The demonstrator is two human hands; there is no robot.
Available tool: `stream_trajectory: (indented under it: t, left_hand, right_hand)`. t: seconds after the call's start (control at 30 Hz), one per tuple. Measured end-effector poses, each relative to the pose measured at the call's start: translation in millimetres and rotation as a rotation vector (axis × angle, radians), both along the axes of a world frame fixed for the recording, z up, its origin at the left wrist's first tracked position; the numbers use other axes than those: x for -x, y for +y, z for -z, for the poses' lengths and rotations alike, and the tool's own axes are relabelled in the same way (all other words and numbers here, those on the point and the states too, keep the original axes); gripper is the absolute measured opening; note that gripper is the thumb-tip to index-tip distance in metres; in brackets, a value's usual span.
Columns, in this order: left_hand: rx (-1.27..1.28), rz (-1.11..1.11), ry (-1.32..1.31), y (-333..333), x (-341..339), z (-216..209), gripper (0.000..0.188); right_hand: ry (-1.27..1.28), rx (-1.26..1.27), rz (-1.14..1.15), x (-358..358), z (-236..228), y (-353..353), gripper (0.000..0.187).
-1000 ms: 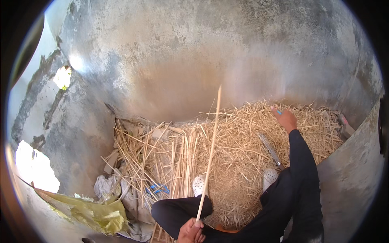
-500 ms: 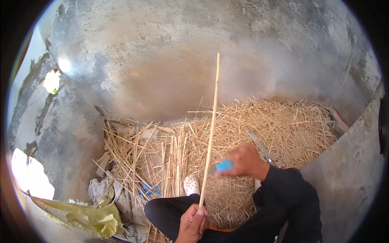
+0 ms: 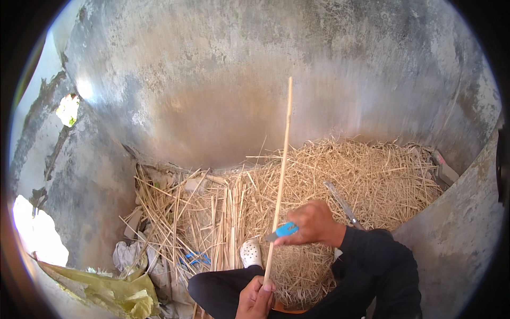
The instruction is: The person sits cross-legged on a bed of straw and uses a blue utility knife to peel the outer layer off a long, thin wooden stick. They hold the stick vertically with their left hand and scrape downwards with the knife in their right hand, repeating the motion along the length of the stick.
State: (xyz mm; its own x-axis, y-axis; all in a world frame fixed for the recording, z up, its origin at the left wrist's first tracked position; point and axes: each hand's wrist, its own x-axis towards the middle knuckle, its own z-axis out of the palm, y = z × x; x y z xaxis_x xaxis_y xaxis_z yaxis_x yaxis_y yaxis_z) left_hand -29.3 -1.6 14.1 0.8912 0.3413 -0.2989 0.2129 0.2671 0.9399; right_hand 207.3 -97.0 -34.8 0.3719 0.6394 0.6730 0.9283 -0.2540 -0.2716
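Note:
A long, pale bamboo stick (image 3: 283, 165) stands up in front of me, slanting slightly right toward its top. My left hand (image 3: 256, 299) is closed around its lower end, above my lap. In my right hand (image 3: 314, 222) is a knife with a blue handle (image 3: 287, 229). Its short grey blade points left and lies across the stick above my left hand; contact cannot be made out for certain. To the right, a long metal blade with a dark handle (image 3: 342, 204) rests on the shavings.
A thick heap of straw-coloured shavings (image 3: 382, 165) spreads to the right. Loose bamboo strips (image 3: 228, 223) lie left of my white clog (image 3: 251, 253). A yellow sack (image 3: 106, 290) is at the lower left, near blue strapping (image 3: 195, 259). Grey concrete walls (image 3: 239, 80) surround the space.
My right hand has moved left and slightly down, bringing the knife blade to the stick. The stick and my left hand sit slightly lower in the picture.

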Motion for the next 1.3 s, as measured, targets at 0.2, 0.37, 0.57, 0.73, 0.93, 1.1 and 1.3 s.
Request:
stream_trajectory:
  t: [0.2, 0.37, 0.57, 0.73, 0.93, 1.1, 1.3]
  left_hand:
    - [-0.09, 0.018, -0.078, -1.8, 6.1, 10.8, 0.024]
    - [-0.108, 0.044, -0.009, -6.2, 18.6, 18.3, 0.026]
    - [0.003, 0.03, 0.017, -9.4, 16.3, 16.2, 0.027]
    - [-0.19, -0.032, 0.159, 18.4, 50.8, 47.9, 0.026]
    - [-0.224, 0.214, 0.044, 22.0, -7.6, 39.6, 0.024]
    - [-0.248, 0.408, 0.09, 26.6, -30.3, 39.7, 0.021]
    - [-0.022, 0.377, -0.022, 25.2, -55.0, 29.5, 0.027]
  right_hand:
    - [-0.044, 0.05, 0.175, -52.2, 1.3, -2.2, 0.074]
    - [0.153, 0.105, 0.498, -136.3, 12.9, -10.0, 0.078]
    - [0.201, 0.321, 0.853, -202.4, 25.2, -19.6, 0.084]
    - [0.564, -0.058, 0.967, -237.5, 23.0, -82.5, 0.082]
    - [1.477, -0.51, -0.111, -118.8, 20.3, -22.3, 0.061]
    - [1.479, -0.737, -0.319, -82.5, -19.6, -13.6, 0.046]
    - [1.481, -0.657, -0.288, -72.0, -18.2, -8.2, 0.045]
